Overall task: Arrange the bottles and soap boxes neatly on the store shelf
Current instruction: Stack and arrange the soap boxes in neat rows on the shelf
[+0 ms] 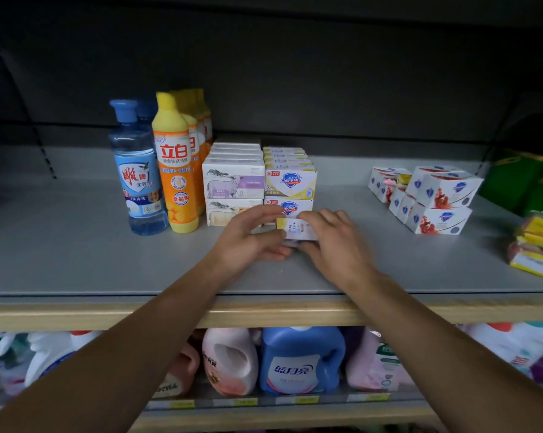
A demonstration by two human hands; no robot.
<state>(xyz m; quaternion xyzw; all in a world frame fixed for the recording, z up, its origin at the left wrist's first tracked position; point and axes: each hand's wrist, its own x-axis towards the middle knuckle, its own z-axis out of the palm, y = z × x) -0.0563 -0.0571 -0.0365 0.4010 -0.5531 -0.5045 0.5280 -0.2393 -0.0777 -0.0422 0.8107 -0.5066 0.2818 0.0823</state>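
Both hands meet at frame centre on the grey shelf [76, 260]. Left hand [251, 235] and right hand [332, 242] grasp one small soap box [296, 229] between them, fingers curled around its ends. The box sits low, at or just above the shelf; contact with the surface cannot be told.

Box position: directly in front of the yellow Safeguard stack [290, 182], near its lower front box. Sheep-print stack [234, 185] stands just left of that; blue bottle [139, 170] and orange bottle [176, 170] further left.

Orientation: long axis runs left to right across the frame, roughly parallel to the shelf edge. A broad printed face tilts up toward the camera. Which end is the top of the print is too blurred to read.

Risks, as judged:
- Pushed in askew, the box likely nudges the two-high Safeguard stack and shifts the row behind.
- Let go while tilted, it may settle crooked against the stack front.
- The left wrist passes close to the sheep-print stack; a sideways sweep could knock it.

Loose white-red boxes [435, 198] lie jumbled at right, unsorted.
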